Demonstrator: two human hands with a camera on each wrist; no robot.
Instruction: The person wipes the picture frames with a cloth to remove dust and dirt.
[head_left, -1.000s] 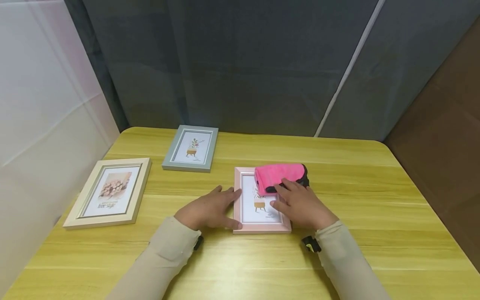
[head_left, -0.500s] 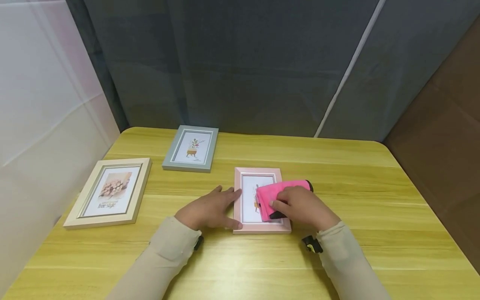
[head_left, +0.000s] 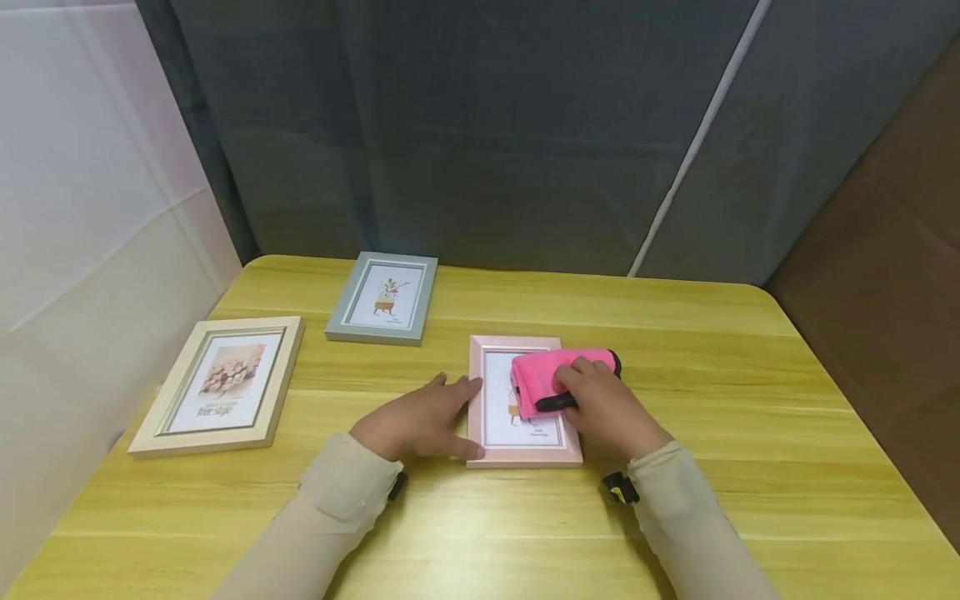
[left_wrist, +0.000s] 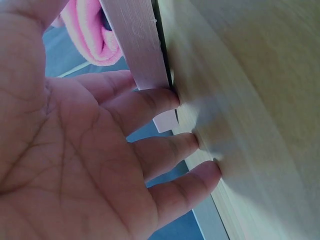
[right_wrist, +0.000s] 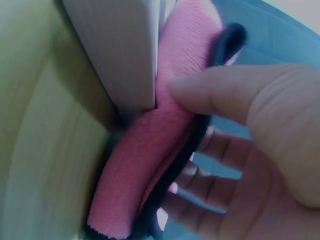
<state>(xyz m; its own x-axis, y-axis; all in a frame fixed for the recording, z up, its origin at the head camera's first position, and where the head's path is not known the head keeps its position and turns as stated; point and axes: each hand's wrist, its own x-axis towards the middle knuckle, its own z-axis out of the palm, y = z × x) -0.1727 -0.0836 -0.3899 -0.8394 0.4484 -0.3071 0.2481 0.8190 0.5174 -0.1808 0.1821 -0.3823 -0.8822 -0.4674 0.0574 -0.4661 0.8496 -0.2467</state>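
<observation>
A pink picture frame [head_left: 523, 457] lies flat on the table, its print of a potted plant partly covered. Over its right side is a folded pink cloth [head_left: 536, 373] with black edging, held by my right hand [head_left: 606, 410]. The right wrist view has the thumb pressing the cloth [right_wrist: 135, 170], which bends over the frame's edge [right_wrist: 120, 55], with the other fingers behind it. My left hand [head_left: 420, 419] rests at the frame's left side, fingers spread and fairly straight. Fingertips touch the frame's side [left_wrist: 137, 45] and the tabletop in the left wrist view.
A cream picture frame [head_left: 281, 379] with a flower print lies at the table's left. Behind it and to the right lies a grey-blue frame [head_left: 372, 337]. A dark curtain [head_left: 480, 142] hangs beyond the table's back edge.
My right hand has closed its grip on the cloth, moved it toward me over the print, then partly back away from me. The left hand and the frames have stayed in place.
</observation>
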